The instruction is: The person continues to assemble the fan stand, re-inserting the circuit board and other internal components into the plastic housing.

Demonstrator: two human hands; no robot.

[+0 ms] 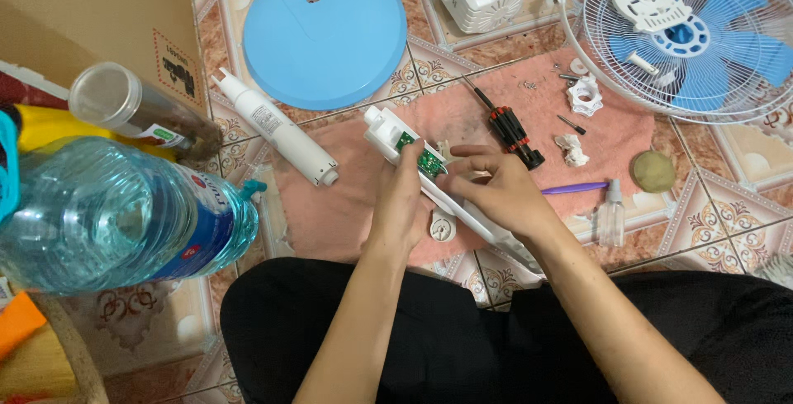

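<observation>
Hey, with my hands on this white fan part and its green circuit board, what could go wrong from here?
1. The small screws loose on the pink towel may roll off and get lost.
2. Both hands, left hand and right hand, press on the white housing; the green circuit board might crack.
3. The big water bottle lies close; a leak could wet the electronics.

1. Both bare forearms reach from the near edge toward the middle of the scene, converging.
2. The left hand (pixel 400 193) is curled, fingers bent in a grip, back of hand up.
3. The right hand (pixel 496 193) lies just beside it, fingers stretched leftward, fingertips pinching.
</observation>
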